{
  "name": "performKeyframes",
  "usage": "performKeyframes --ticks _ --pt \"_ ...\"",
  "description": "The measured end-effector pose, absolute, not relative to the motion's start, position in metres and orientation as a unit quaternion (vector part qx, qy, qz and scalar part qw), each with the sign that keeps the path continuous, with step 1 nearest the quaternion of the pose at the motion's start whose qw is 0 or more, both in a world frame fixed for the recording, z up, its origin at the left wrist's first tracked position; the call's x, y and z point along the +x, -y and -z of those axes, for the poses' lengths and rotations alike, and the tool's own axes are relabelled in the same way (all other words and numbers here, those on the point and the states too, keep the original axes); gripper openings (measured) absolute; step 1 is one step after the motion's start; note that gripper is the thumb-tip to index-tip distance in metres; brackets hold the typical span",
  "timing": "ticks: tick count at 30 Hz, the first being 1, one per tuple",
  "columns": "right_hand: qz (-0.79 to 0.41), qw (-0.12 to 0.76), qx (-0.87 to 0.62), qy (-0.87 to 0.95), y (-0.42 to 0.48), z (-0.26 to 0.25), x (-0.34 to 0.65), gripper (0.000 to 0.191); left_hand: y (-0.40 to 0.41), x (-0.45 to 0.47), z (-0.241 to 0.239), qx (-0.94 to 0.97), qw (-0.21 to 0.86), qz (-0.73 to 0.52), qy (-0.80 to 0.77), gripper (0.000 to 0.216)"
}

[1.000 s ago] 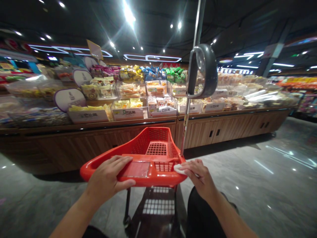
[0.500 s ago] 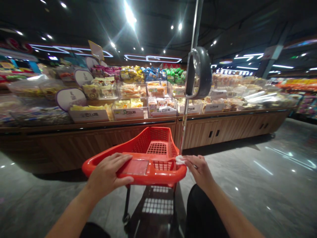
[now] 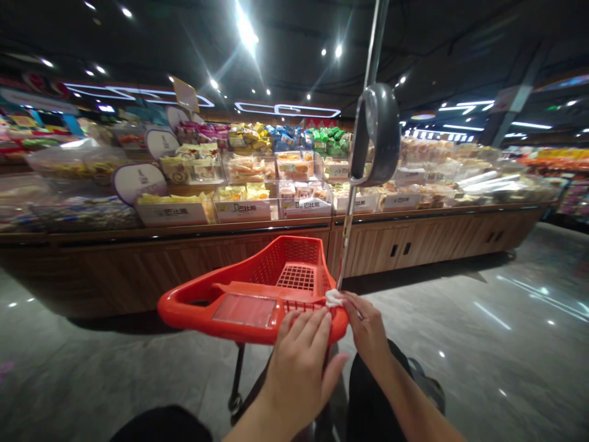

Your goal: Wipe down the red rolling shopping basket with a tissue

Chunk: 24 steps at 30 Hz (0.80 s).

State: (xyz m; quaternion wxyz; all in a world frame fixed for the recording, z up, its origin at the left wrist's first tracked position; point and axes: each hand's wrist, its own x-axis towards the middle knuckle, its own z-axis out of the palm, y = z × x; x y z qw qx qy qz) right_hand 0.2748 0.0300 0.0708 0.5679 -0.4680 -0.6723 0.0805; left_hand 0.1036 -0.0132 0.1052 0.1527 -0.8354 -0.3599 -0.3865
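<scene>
the red cart (image 3: pixel 262 265) stands directly ahead of the person, its handle (image 3: pixel 202 328) facing the body and its narrow far end near the wooden counter (image 3: pixel 202 255); whether the two touch cannot be told.

the left hand (image 3: pixel 301 359) lies palm down over the right part of the handle, four fingers extended and close together, thumb spread out to the side. its fingertips end just beside the white cloth (image 3: pixel 334 299); contact there is unclear.

the right hand (image 3: pixel 367 322) reaches the right corner of the handle from outside, thumb and fingers pinching the cloth against the rim. a metal pole (image 3: pixel 348 236) rises just behind the cloth, bounding the working spot on the far side, and carries a dark ring (image 3: pixel 385 135) well above both hands.

left of the hands, the handle is uncovered around its flat panel (image 3: pixel 245 310). grey floor (image 3: pixel 488 344) extends broadly to the right of the cart, and more floor shows on the left. dark-clothed knees (image 3: pixel 377 393) sit close below the forearms. packaged snacks (image 3: pixel 251 166) fill the counter top.
</scene>
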Motion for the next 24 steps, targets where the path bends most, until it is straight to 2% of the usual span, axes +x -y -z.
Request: performKeyframes --ticks 6,13,18,24 --pt "-0.055 0.592 -0.411 0.691 0.004 -0.054 0.268 0.020 0.008 0.107 -0.092 -0.812 0.138 0.401 0.402 0.021" --pt "-0.037 0.591 -0.389 0.705 -0.007 -0.058 0.267 0.022 0.010 0.096 -0.090 -0.804 0.166 0.434 0.371 0.023" --pt "-0.037 0.591 -0.332 0.734 0.005 -0.053 0.265 0.025 0.009 0.092 -0.086 -0.812 0.145 0.443 0.350 0.021" --pt "-0.023 0.603 -0.396 0.692 -0.004 -0.047 0.265 0.025 0.009 0.090 -0.085 -0.817 0.130 0.439 0.351 0.024"
